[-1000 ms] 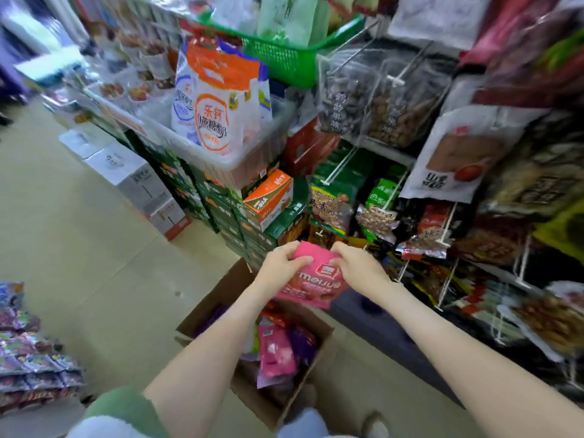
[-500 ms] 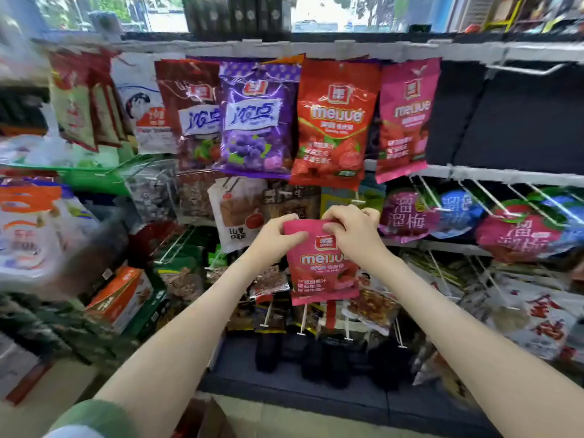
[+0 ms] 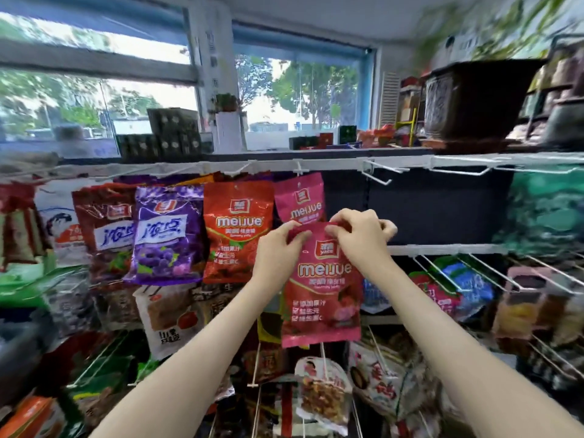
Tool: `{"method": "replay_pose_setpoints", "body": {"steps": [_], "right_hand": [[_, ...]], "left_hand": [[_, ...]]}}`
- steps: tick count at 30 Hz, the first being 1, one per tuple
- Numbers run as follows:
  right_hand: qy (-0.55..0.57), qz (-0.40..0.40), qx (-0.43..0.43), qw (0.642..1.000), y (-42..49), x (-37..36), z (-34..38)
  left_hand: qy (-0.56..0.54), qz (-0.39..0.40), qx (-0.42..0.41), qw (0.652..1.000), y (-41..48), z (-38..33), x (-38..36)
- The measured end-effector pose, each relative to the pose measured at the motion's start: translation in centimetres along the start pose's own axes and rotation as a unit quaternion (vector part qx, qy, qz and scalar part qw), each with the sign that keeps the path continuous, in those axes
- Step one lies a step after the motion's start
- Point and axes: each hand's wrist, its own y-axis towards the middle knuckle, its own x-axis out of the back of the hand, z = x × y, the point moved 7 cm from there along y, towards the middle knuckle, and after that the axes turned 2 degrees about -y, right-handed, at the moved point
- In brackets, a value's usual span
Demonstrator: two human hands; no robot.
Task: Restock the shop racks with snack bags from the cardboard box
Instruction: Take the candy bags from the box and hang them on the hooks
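Pinches the top edge of the pink snack bag (image 3: 322, 295) between curled fingers of left hand (image 3: 278, 254) and right hand (image 3: 360, 238). Holds it upright, overlapping the lower part of a matching pink bag (image 3: 300, 197) hung from the top rail (image 3: 221, 167), just right of a red bag (image 3: 237, 229). Perhaps touches that bag; too blurred to say.
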Motion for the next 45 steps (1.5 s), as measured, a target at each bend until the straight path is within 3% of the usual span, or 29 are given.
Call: {"method": "replay_pose_setpoints", "body": {"steps": [10, 17, 26, 33, 45], "right_hand": [[0.055, -0.007, 0.008, 0.998, 7.8, -2.1, 3.1], [0.118, 0.009, -0.047, 0.992, 10.9, -5.6, 1.7], [0.136, 0.004, -0.010, 0.991, 12.4, -6.5, 0.8], [0.186, 0.029, -0.020, 0.982, 12.7, -7.0, 1.2], [0.185, 0.036, -0.014, 0.982, 12.3, -7.4, 1.1]], "left_hand": [[0.053, -0.062, 0.009, 0.997, 7.4, -0.3, 2.8], [0.141, -0.072, 0.033, 0.987, 10.5, 2.1, 3.4], [0.174, -0.078, 0.004, 0.982, 11.0, 2.0, 4.0], [0.268, -0.080, -0.045, 0.959, 11.3, 1.7, 4.0], [0.274, -0.093, -0.074, 0.954, 10.7, 2.0, 3.7]]}}
